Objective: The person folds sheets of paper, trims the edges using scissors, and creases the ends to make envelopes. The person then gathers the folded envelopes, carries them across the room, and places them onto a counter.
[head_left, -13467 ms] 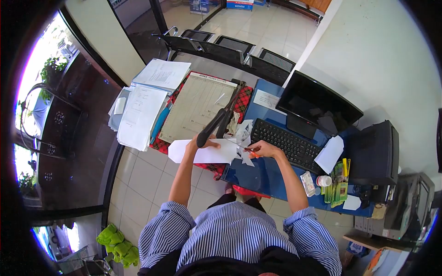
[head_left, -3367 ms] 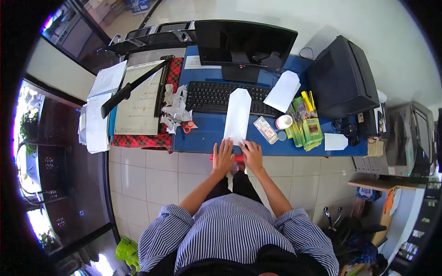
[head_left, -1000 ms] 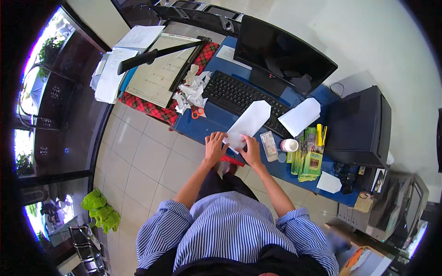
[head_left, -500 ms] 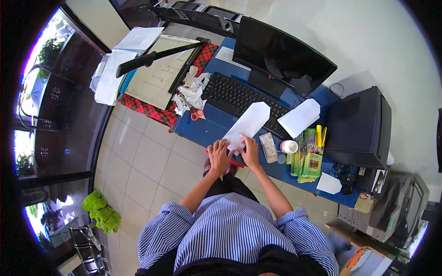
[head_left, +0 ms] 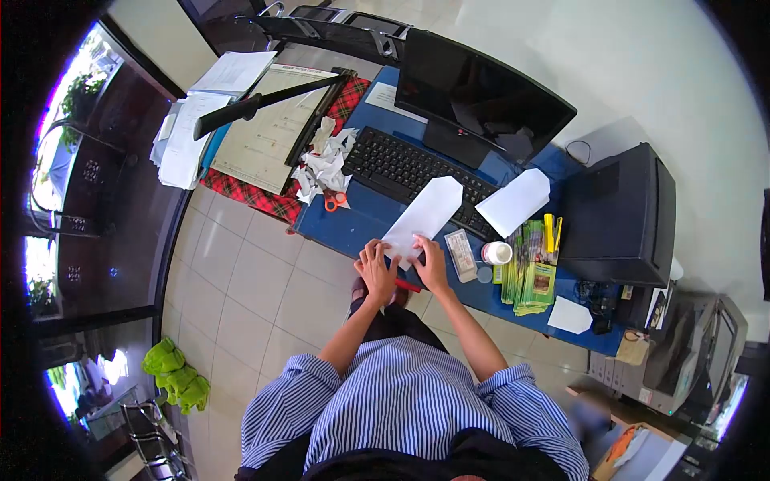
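Observation:
A long white paper piece with clipped corners lies slantwise over the keyboard's lower edge and the blue desk. At its near end, my left hand rests on the left edge with fingers bent and apart. My right hand pinches the paper's right side near the same end, thumb and fingers close together. The near tip of the paper shows between the two hands. To the right are a flat rectangular box and a white jar.
A keyboard and monitor stand behind. Left are orange scissors, paper scraps and a paper cutter with its arm raised. Right are white envelopes, green packets and a black computer case.
The scissors, held in my right hand in the oldest frame, now lie by the scraps. The paper, earlier under the cutter's handle, lies before the keyboard. Lately my hands have barely shifted.

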Demonstrator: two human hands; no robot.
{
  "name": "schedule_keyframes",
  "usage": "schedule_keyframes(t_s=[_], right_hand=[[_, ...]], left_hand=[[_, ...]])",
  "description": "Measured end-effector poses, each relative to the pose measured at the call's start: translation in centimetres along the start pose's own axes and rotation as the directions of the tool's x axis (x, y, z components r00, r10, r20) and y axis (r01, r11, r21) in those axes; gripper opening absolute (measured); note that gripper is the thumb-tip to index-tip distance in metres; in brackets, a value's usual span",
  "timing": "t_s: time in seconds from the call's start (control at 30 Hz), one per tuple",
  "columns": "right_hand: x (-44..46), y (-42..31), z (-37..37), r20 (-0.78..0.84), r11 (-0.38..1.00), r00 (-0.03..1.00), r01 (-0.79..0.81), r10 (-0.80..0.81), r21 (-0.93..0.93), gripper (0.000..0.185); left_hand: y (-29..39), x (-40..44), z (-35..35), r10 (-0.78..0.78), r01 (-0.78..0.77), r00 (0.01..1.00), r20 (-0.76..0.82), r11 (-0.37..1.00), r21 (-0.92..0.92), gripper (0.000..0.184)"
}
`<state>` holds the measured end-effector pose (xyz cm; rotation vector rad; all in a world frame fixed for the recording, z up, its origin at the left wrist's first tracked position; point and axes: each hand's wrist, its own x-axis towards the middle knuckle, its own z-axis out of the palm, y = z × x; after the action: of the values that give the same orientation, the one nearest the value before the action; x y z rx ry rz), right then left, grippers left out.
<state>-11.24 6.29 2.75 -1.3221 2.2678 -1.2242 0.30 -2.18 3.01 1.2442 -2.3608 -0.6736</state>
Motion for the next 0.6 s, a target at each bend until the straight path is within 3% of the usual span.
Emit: schedule_keyframes(t_s=[0.6], right_hand=[[0.2,-0.2,-0.2,-0.003,0.999,0.999,-0.038,0.038,0.038,0.059]], left_hand=[[-0.9,0.7,1.3,-0.088,0.089,0.991,-0.098,0.996,0.007,0.022]])
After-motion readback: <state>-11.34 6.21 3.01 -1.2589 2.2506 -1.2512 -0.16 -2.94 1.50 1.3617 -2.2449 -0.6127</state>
